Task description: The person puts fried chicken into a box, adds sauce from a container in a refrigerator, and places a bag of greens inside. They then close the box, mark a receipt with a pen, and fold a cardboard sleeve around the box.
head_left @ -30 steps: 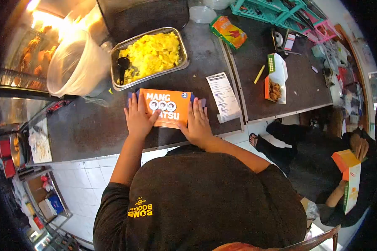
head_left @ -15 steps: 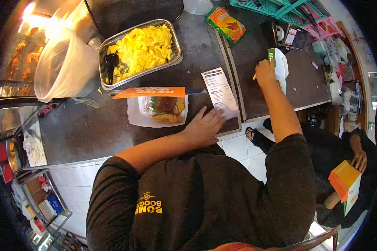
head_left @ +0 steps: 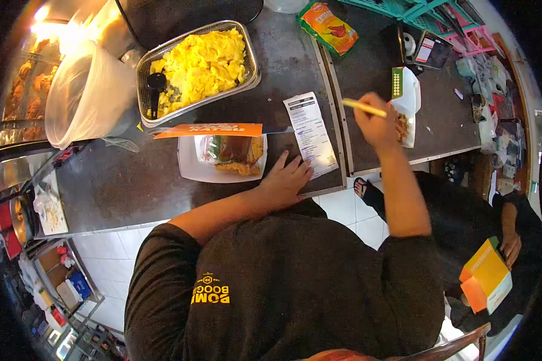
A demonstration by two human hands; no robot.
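My right hand (head_left: 376, 126) is closed round a yellow pen (head_left: 365, 107), raised over the right part of the counter. Its tip points left, toward a printed receipt (head_left: 311, 133). Palm down, my left hand (head_left: 285, 182) rests with fingers apart at the receipt's lower left edge. Just left of that hand sits an open white food box (head_left: 190, 162) with fried food and a plastic-wrapped item inside. The box's orange printed lid (head_left: 217, 130) stands up at the back. Beyond my right hand lies another open box (head_left: 410, 96) with brown food in it, partly hidden by the hand.
A metal tray (head_left: 252, 81) of yellow scrambled egg with a black spoon (head_left: 155, 90) stands behind the boxes. A clear plastic tub (head_left: 72, 102) is at left. An orange-green packet (head_left: 329, 29) lies at the back. At right, a co-worker's hand (head_left: 510, 248) holds a yellow-orange box (head_left: 489, 271).
My right hand has come up and left from beside the right-hand box, with the pen now showing clearly. My left hand has slid slightly left off the receipt's lower part.
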